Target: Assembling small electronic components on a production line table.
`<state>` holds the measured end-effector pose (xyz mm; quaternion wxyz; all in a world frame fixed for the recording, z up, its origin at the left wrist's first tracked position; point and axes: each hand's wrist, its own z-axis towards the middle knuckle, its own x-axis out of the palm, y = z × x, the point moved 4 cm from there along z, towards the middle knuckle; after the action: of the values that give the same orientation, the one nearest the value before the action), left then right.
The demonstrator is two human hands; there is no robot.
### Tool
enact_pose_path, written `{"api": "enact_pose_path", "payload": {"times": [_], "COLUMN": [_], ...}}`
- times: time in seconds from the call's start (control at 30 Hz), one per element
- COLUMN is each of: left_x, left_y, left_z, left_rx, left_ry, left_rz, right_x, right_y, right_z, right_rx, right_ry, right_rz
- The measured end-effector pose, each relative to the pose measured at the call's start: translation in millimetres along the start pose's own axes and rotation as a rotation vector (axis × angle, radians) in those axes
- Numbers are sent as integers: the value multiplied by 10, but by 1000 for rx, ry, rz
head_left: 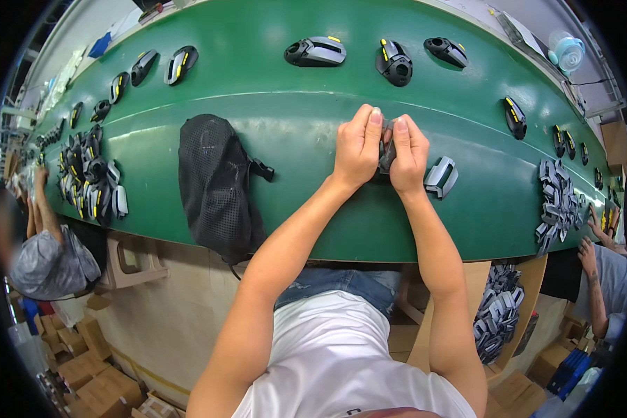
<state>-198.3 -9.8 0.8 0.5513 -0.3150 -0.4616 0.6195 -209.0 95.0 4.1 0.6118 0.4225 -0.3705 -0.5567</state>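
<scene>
Over the green table (292, 209), my left hand (357, 148) and my right hand (409, 153) are close together, both closed on one small dark plastic part (386, 159). Thumbs lie along its top, and the fingers cover most of it, so its full shape is hidden. Just right of my right hand a loose grey plastic frame piece (441, 177) lies on the table. To the left of my hands rests a black mesh bag (212, 184) with a strap and buckle.
Black-and-grey assemblies with yellow marks (316, 51) stand along the table's far side. A heap of them (87, 171) lies at left, grey pieces (556, 198) at right. A cardboard box of grey parts (498, 306) stands beside me. People work at both ends.
</scene>
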Motion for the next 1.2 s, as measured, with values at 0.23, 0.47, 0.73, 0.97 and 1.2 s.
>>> {"api": "enact_pose_path", "payload": {"times": [0.23, 0.47, 0.73, 0.97, 1.2], "left_x": [-16, 40, 34, 21, 36], "left_y": [-84, -45, 16, -9, -71], "left_z": [12, 5, -21, -29, -11], "left_rx": [135, 121, 52, 104, 163], "left_ry": [-40, -45, -59, -41, -59], "left_rz": [130, 205, 39, 108, 117], "right_x": [61, 21, 54, 19, 15], "right_y": [39, 37, 134, -19, -88], "right_z": [-1, -18, -26, -9, 18], "right_rx": [-42, -110, -173, -80, 47], "right_ry": [-5, -31, -90, -24, -25], "right_rz": [-49, -204, -225, -72, 47]}}
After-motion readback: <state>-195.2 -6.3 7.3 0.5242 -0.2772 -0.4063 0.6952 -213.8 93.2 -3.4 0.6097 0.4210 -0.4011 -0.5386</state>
